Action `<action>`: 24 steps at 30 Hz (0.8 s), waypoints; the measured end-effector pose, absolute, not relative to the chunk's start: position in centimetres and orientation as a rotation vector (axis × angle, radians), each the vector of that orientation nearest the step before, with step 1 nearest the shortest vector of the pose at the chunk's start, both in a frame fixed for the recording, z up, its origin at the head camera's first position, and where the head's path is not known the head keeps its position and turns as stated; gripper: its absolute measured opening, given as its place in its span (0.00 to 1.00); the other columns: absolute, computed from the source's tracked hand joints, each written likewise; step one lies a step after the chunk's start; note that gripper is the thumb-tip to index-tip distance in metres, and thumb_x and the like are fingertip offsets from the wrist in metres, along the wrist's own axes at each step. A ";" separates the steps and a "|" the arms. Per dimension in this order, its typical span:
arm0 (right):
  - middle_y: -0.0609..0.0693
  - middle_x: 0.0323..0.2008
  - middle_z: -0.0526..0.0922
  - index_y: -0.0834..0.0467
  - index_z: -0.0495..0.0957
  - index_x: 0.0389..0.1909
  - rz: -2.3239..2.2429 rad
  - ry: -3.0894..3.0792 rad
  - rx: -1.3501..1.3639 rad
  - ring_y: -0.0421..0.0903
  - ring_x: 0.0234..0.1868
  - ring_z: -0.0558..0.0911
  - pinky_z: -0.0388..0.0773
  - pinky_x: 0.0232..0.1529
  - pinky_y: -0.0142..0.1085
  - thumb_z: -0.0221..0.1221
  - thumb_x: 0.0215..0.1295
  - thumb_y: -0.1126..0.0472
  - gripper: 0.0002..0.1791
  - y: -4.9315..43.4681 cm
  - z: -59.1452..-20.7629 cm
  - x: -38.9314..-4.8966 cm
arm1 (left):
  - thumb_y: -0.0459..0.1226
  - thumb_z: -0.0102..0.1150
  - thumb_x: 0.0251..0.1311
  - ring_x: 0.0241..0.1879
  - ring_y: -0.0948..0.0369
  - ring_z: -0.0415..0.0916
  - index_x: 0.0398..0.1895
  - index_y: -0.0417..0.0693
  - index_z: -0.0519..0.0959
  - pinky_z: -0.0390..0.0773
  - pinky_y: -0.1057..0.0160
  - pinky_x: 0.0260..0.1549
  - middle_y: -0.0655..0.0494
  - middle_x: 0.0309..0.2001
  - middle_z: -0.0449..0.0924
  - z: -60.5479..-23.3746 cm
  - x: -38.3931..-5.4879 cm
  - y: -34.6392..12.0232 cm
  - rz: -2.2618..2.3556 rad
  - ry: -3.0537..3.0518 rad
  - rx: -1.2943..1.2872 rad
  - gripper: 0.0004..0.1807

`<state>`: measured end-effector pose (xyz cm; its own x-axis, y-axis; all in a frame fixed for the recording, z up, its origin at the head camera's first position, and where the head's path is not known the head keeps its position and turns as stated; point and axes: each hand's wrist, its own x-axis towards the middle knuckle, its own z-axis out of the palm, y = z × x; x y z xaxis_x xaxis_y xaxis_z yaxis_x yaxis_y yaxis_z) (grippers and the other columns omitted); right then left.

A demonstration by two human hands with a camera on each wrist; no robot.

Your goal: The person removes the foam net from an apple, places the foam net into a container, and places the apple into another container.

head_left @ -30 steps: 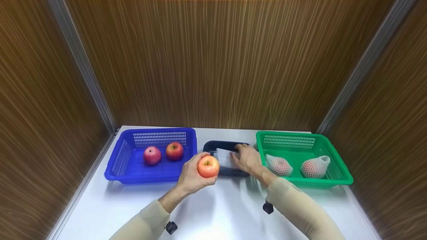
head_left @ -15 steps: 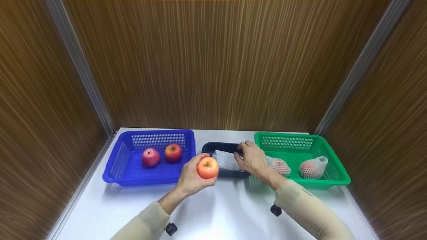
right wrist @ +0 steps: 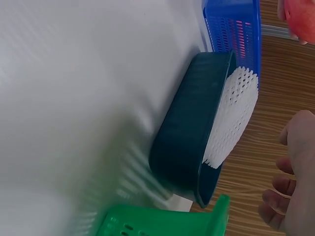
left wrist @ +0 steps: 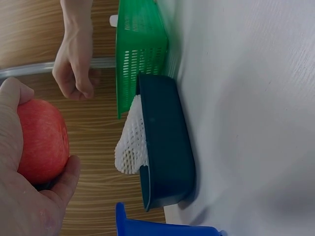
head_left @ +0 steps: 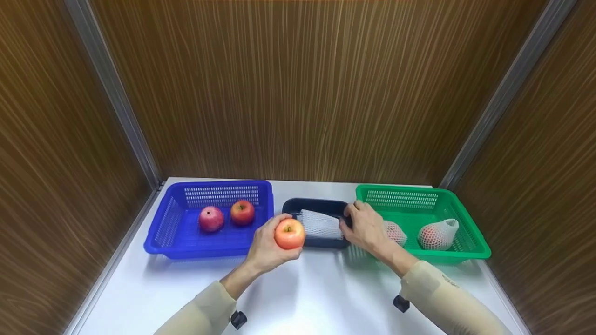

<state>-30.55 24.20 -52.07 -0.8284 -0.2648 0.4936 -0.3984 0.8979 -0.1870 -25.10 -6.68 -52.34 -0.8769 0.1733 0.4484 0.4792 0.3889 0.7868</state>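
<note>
My left hand [head_left: 268, 246] grips a red-yellow apple [head_left: 289, 234], fingers and thumb around its sides, stem end showing in the head view. The left wrist view has the same apple [left wrist: 43, 141] held above table height. Near the right end of a dark blue-green bin [head_left: 321, 243] is my right hand [head_left: 368, 229], its fingers loosely bent with nothing between them. White foam fruit nets [head_left: 320, 225] lie in the bin. From the right wrist, the netting [right wrist: 231, 118] sticks up past the bin's rim, apart from the right hand's fingers [right wrist: 284, 184].
Left of the bin stands a blue basket [head_left: 205, 250] with two apples [head_left: 242, 213]. On the right, a green basket [head_left: 458, 255] holds two fruits in foam nets [head_left: 437, 234]. Wood-grain panels [head_left: 298, 93] enclose the white table [head_left: 307, 288] at the back and sides.
My right hand has drawn back to the right from over the netting to the bin's right end, uncovering more of the netting. The left hand and its apple have stayed nearly still.
</note>
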 end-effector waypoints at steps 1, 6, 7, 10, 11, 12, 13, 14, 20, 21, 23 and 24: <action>0.55 0.39 0.85 0.58 0.86 0.42 0.391 -2.595 0.477 0.54 0.40 0.83 0.85 0.39 0.51 0.73 0.69 0.53 0.13 24.4 -52.1 -30.4 | 0.42 0.87 0.42 0.53 0.56 0.88 0.66 0.52 0.82 0.87 0.57 0.57 0.54 0.56 0.90 -52.3 -25.1 -6.7 -1.484 -2.358 -0.572 0.41; 0.55 0.39 0.84 0.58 0.86 0.42 0.384 -2.592 0.459 0.55 0.41 0.83 0.85 0.41 0.52 0.74 0.68 0.53 0.13 25.6 -52.5 -29.9 | 0.42 0.87 0.43 0.54 0.57 0.88 0.66 0.52 0.82 0.87 0.58 0.58 0.54 0.56 0.91 -52.5 -25.2 -6.7 -1.485 -2.359 -0.570 0.42; 0.55 0.38 0.84 0.58 0.86 0.42 0.380 -2.590 0.455 0.55 0.40 0.83 0.85 0.40 0.51 0.74 0.68 0.53 0.13 25.9 -52.6 -29.8 | 0.41 0.87 0.42 0.54 0.56 0.88 0.66 0.51 0.82 0.87 0.58 0.58 0.54 0.56 0.91 -52.5 -25.2 -6.8 -1.486 -2.356 -0.570 0.42; 0.54 0.35 0.82 0.57 0.86 0.40 0.365 -2.572 0.450 0.54 0.37 0.81 0.82 0.37 0.49 0.73 0.67 0.53 0.12 26.6 -52.9 -29.7 | 0.41 0.88 0.42 0.53 0.56 0.88 0.66 0.50 0.82 0.87 0.58 0.57 0.53 0.56 0.91 -52.5 -25.3 -6.8 -1.486 -2.348 -0.569 0.42; 0.53 0.34 0.81 0.57 0.86 0.39 0.360 -2.566 0.447 0.54 0.36 0.81 0.82 0.36 0.49 0.73 0.67 0.53 0.11 26.8 -53.0 -29.6 | 0.41 0.87 0.42 0.53 0.56 0.88 0.66 0.50 0.82 0.87 0.58 0.57 0.53 0.56 0.91 -52.5 -25.2 -6.8 -1.487 -2.346 -0.568 0.42; 0.53 0.34 0.81 0.57 0.85 0.38 0.359 -2.561 0.449 0.54 0.36 0.80 0.81 0.35 0.48 0.73 0.67 0.54 0.11 27.0 -53.1 -29.5 | 0.41 0.88 0.42 0.53 0.56 0.88 0.66 0.50 0.82 0.87 0.58 0.57 0.54 0.56 0.91 -52.5 -25.3 -6.9 -1.487 -2.344 -0.567 0.42; 0.53 0.33 0.80 0.57 0.85 0.38 0.356 -2.554 0.450 0.53 0.35 0.79 0.80 0.35 0.48 0.73 0.66 0.54 0.11 27.3 -53.2 -29.5 | 0.41 0.88 0.42 0.53 0.56 0.88 0.66 0.49 0.82 0.87 0.58 0.57 0.53 0.56 0.91 -52.5 -25.3 -6.9 -1.489 -2.342 -0.566 0.42; 0.53 0.33 0.80 0.57 0.85 0.37 0.352 -2.550 0.451 0.53 0.35 0.79 0.80 0.34 0.48 0.73 0.66 0.55 0.11 27.5 -53.3 -29.4 | 0.41 0.88 0.42 0.53 0.56 0.88 0.66 0.49 0.82 0.87 0.58 0.57 0.53 0.56 0.91 -52.5 -25.3 -6.9 -1.489 -2.341 -0.564 0.42; 0.53 0.32 0.79 0.58 0.84 0.36 0.325 -2.515 0.436 0.53 0.33 0.78 0.78 0.32 0.47 0.75 0.63 0.56 0.12 28.6 -54.1 -29.0 | 0.40 0.87 0.43 0.54 0.56 0.88 0.66 0.48 0.82 0.88 0.57 0.58 0.53 0.56 0.90 -52.4 -25.4 -7.2 -1.496 -2.337 -0.548 0.42; 0.53 0.31 0.79 0.58 0.84 0.35 0.322 -2.503 0.436 0.52 0.33 0.77 0.77 0.31 0.46 0.75 0.62 0.56 0.12 28.8 -54.3 -28.9 | 0.41 0.87 0.43 0.54 0.56 0.88 0.66 0.48 0.82 0.88 0.57 0.58 0.53 0.56 0.91 -52.4 -25.4 -7.2 -1.491 -2.339 -0.541 0.42; 0.52 0.30 0.78 0.58 0.82 0.34 0.321 -2.485 0.435 0.52 0.32 0.76 0.76 0.30 0.46 0.75 0.61 0.56 0.12 29.1 -54.6 -28.7 | 0.41 0.87 0.43 0.54 0.56 0.88 0.66 0.49 0.82 0.87 0.57 0.58 0.53 0.56 0.91 -52.4 -25.5 -7.3 -1.481 -2.343 -0.527 0.42; 0.52 0.30 0.78 0.58 0.82 0.33 0.322 -2.477 0.435 0.52 0.31 0.76 0.76 0.30 0.46 0.76 0.60 0.56 0.12 29.3 -54.8 -28.7 | 0.41 0.87 0.43 0.54 0.56 0.88 0.67 0.50 0.82 0.87 0.56 0.58 0.53 0.56 0.91 -52.3 -25.5 -7.4 -1.477 -2.347 -0.521 0.42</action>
